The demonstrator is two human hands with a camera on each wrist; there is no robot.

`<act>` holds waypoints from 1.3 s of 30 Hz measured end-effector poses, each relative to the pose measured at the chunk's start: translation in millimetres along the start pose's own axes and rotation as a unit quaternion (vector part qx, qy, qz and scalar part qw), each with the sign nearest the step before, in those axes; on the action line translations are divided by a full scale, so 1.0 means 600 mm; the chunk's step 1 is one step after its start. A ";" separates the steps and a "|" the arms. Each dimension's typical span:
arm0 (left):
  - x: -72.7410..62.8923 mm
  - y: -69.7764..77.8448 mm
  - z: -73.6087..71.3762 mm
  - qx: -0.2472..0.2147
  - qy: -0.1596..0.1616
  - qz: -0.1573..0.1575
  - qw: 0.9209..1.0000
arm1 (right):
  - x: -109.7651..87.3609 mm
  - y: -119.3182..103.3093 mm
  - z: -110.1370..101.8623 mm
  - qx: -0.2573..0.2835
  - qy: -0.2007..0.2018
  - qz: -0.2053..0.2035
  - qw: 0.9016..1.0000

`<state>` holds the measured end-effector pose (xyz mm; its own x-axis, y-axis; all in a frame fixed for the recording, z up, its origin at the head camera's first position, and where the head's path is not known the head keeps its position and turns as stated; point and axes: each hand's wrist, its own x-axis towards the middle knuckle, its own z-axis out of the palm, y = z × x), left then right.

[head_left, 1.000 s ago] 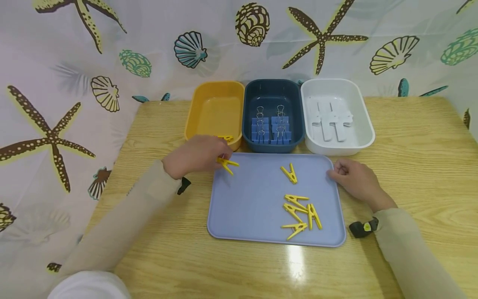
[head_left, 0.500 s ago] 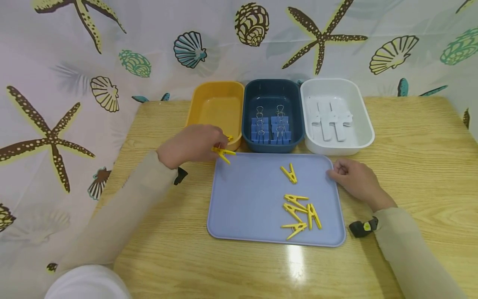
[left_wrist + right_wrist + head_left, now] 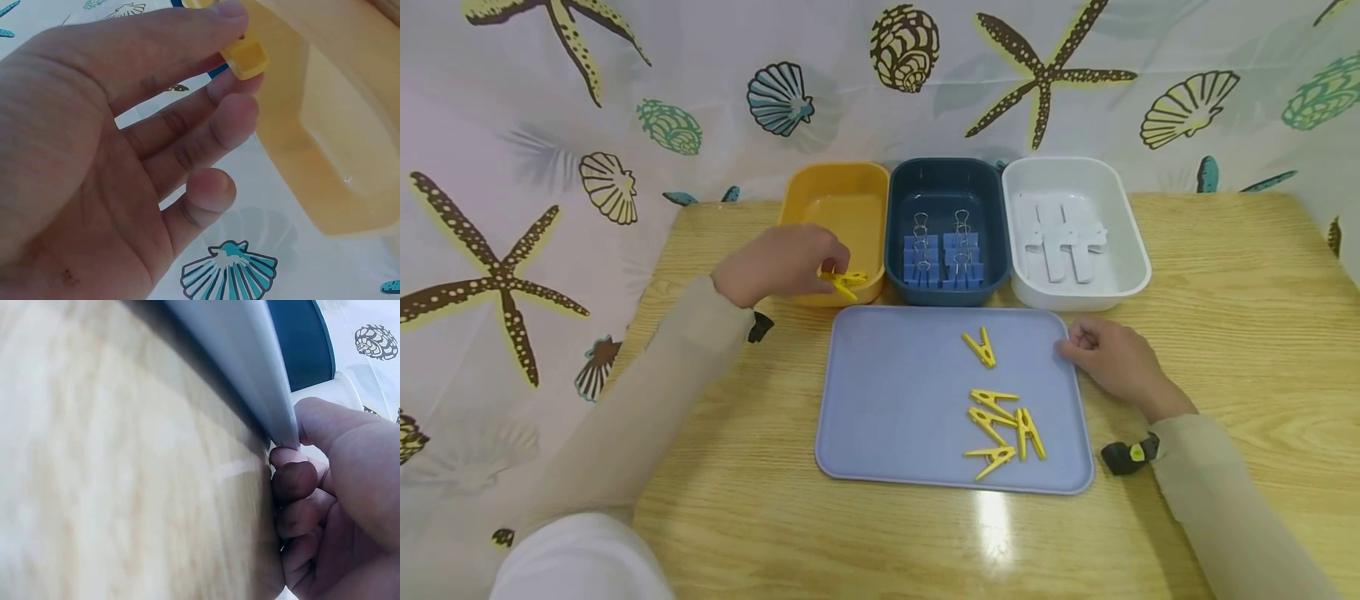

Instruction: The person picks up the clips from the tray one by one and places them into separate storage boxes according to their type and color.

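Note:
My left hand point(image 3: 793, 260) pinches a yellow clothespin point(image 3: 844, 292) between thumb and fingertips over the near end of the yellow bin point(image 3: 842, 179). In the left wrist view, one end of that clothespin point(image 3: 248, 59) shows at the thumb tip, beside the bin's wall point(image 3: 281, 125). Another yellow clothespin seems to lie in the bin just behind it, though the two overlap. My right hand point(image 3: 1108, 360) grips the right edge of the blue-grey tray point(image 3: 895, 400). Thumb and curled index finger hold its rim point(image 3: 281, 419). Several yellow clothespins point(image 3: 992, 419) lie on the tray's right half.
Touching the yellow bin is a dark blue bin point(image 3: 947, 179) with blue binder clips point(image 3: 961, 258) in rows. Beside that stands a white bin point(image 3: 1067, 175) holding flat white pieces point(image 3: 1070, 246). A patterned cloth point(image 3: 850, 83) hangs behind. A white rounded object point(image 3: 580, 562) is at lower left.
My left hand has carried the clothespin up and away from me, off the tray's top left corner to the yellow bin. The right hand and the tray have stayed put.

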<state>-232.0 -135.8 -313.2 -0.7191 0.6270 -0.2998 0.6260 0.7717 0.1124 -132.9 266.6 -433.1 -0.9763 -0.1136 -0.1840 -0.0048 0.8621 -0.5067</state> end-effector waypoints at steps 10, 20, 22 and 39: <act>0.011 -0.013 -0.011 -0.006 -0.018 -0.025 0.999 | 0.000 0.000 0.001 -0.003 -0.001 -0.001 1.000; 0.011 -0.026 -0.022 -0.005 -0.018 -0.032 0.999 | -0.001 0.002 0.005 -0.003 0.007 -0.004 1.000; 0.011 -0.029 -0.025 -0.005 -0.016 -0.027 1.000 | -0.001 0.002 0.005 -0.003 0.007 -0.004 1.000; 0.026 -0.051 -0.043 -0.010 -0.033 -0.052 0.998 | 0.001 0.002 0.001 -0.001 0.001 -0.008 1.000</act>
<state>-270.0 -147.0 -296.9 -0.7579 0.5360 -0.3720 0.5432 0.8342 0.0954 -133.4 267.1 -434.3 -0.9764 -0.1274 -0.1744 -0.0218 0.8615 -0.5073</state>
